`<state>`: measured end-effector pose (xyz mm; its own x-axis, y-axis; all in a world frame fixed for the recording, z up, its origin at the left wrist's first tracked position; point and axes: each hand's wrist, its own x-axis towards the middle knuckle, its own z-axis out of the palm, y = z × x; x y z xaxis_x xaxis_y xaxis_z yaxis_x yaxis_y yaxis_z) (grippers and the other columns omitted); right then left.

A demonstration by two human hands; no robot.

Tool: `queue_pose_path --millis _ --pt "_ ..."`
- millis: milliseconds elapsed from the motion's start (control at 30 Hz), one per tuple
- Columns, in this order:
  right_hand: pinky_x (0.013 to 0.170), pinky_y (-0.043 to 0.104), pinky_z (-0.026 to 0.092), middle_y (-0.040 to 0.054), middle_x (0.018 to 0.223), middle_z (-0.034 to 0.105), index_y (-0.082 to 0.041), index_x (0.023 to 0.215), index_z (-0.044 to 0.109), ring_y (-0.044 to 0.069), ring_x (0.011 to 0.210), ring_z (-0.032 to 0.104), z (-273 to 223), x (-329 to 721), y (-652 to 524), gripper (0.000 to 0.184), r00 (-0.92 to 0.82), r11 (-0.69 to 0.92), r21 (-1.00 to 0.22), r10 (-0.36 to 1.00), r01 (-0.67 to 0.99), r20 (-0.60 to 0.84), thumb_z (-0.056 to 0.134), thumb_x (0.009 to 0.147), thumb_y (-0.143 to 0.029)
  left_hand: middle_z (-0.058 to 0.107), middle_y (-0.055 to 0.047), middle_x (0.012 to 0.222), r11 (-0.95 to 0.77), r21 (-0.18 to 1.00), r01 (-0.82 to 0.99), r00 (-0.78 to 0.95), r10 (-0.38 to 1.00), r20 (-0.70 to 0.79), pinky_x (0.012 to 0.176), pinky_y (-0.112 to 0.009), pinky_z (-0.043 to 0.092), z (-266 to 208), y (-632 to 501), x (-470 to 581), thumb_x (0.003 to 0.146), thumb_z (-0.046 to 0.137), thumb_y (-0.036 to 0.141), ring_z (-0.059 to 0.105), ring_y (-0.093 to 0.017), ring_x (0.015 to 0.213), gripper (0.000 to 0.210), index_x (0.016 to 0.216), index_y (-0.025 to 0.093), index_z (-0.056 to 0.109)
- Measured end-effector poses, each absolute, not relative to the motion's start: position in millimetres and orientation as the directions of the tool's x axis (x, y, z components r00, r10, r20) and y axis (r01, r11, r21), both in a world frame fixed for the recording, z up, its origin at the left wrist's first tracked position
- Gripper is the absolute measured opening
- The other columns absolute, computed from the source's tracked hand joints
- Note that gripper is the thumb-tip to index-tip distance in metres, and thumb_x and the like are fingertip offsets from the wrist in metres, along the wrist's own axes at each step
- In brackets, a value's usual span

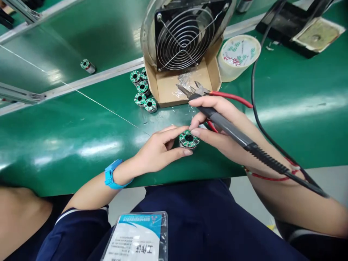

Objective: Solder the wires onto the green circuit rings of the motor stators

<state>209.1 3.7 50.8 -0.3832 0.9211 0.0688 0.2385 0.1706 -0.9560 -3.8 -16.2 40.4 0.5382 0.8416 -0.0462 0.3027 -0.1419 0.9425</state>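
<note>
My left hand point(160, 149) is closed around a small motor point(189, 144), thumb on the near side and fingers on the far side. The motor stands upright on the green bench, a round green circuit board with a dark centre hole on top. My right hand point(217, 130) holds a soldering iron point(225, 125), its tip pointing up and left, away from the motor. The thumb and a finger of that hand pinch at the board's far edge; whatever is between them is too small to make out. Red-handled side cutters point(231, 98) lie beyond, partly hidden by my right hand.
Several similar motors point(140, 99) stand left of a cardboard tray point(165, 99) with wire clippings, before a fan point(183, 45). A tape roll point(231, 74) sits right of it. A thin pale line point(100, 105) crosses the left side. The iron's black cable point(253, 83) loops rightward.
</note>
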Motion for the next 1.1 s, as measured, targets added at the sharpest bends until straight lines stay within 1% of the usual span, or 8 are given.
queue_pose_path --millis 133,300,467,633,733,967,1033,1100 --pt "0.075 0.026 0.054 -0.0031 0.085 0.067 -0.022 0.127 0.055 0.010 0.076 0.064 52.5 208.0 3.8 0.044 -0.394 0.103 -0.967 0.919 0.233 0.003 0.070 0.086 -0.026 0.052 0.003 0.078 -0.205 0.940 0.273 0.558 0.829 0.019 0.054 -0.020 0.034 37.8 -18.0 -5.6 0.091 0.074 0.044 0.040 -0.006 0.061 0.044 0.124 0.016 0.070" --pt "0.069 0.025 0.052 -0.0043 0.082 0.066 -0.020 0.124 0.055 0.009 0.068 0.058 56.6 203.9 3.2 0.040 -0.407 0.108 -0.969 0.913 0.221 0.009 0.068 0.086 -0.022 0.048 0.004 0.074 -0.266 0.923 0.279 0.556 0.828 0.071 0.054 -0.020 0.034 35.3 -19.1 -7.2 0.091 0.074 0.043 0.040 -0.006 0.060 0.045 0.124 0.014 0.070" --pt "0.071 0.023 0.051 -0.0039 0.081 0.065 -0.016 0.121 0.057 0.007 0.069 0.057 58.5 201.0 0.8 0.036 -0.402 0.202 -0.933 0.913 0.299 0.069 0.063 0.086 -0.014 0.049 0.004 0.074 -0.277 0.919 0.282 0.556 0.827 0.079 0.054 -0.020 0.034 35.6 -19.5 -6.6 0.090 0.075 0.042 0.039 -0.005 0.059 0.044 0.122 0.012 0.071" --pt "0.073 0.025 0.050 -0.0046 0.083 0.065 -0.024 0.120 0.058 0.009 0.075 0.062 51.2 202.0 -2.6 0.035 -0.387 0.359 -0.863 0.897 0.356 0.214 0.066 0.087 -0.018 0.050 0.004 0.074 -0.284 0.918 0.275 0.556 0.826 0.089 0.055 -0.021 0.035 34.7 -20.3 -5.9 0.090 0.075 0.043 0.039 -0.005 0.058 0.042 0.120 0.013 0.071" --pt "0.076 0.026 0.052 -0.0039 0.084 0.065 -0.024 0.120 0.057 0.010 0.078 0.063 48.2 201.6 -4.4 0.033 -0.389 0.399 -0.839 0.886 0.369 0.251 0.064 0.088 -0.019 0.051 0.004 0.075 -0.286 0.918 0.276 0.561 0.823 0.088 0.054 -0.020 0.036 34.2 -19.9 -6.2 0.090 0.074 0.044 0.039 -0.005 0.058 0.043 0.119 0.012 0.071" --pt "0.068 0.023 0.051 -0.0035 0.084 0.064 -0.022 0.118 0.053 0.008 0.070 0.060 45.7 203.3 -2.1 0.027 -0.488 0.387 -0.877 0.846 0.283 0.216 0.056 0.092 -0.019 0.050 0.004 0.075 -0.297 0.907 0.299 0.563 0.822 0.083 0.054 -0.021 0.036 30.2 -21.1 -6.2 0.092 0.071 0.049 0.040 -0.005 0.056 0.047 0.122 0.013 0.069" --pt "0.069 0.022 0.052 -0.0045 0.083 0.064 -0.022 0.120 0.053 0.007 0.070 0.060 43.6 203.0 -1.9 0.030 -0.470 0.379 -0.887 0.853 0.262 0.226 0.059 0.092 -0.018 0.050 0.005 0.075 -0.287 0.906 0.310 0.551 0.831 0.075 0.054 -0.021 0.036 27.6 -21.3 -6.4 0.092 0.071 0.049 0.040 -0.005 0.057 0.046 0.124 0.016 0.068" --pt "0.076 0.022 0.055 -0.0036 0.088 0.066 -0.024 0.124 0.053 0.008 0.078 0.064 41.4 201.1 -3.6 0.035 -0.407 0.363 -0.902 0.879 0.233 0.248 0.063 0.090 -0.017 0.052 0.004 0.077 -0.272 0.911 0.312 0.524 0.849 0.074 0.053 -0.021 0.035 24.5 -21.2 -6.7 0.091 0.072 0.048 0.042 -0.006 0.057 0.044 0.124 0.020 0.066"
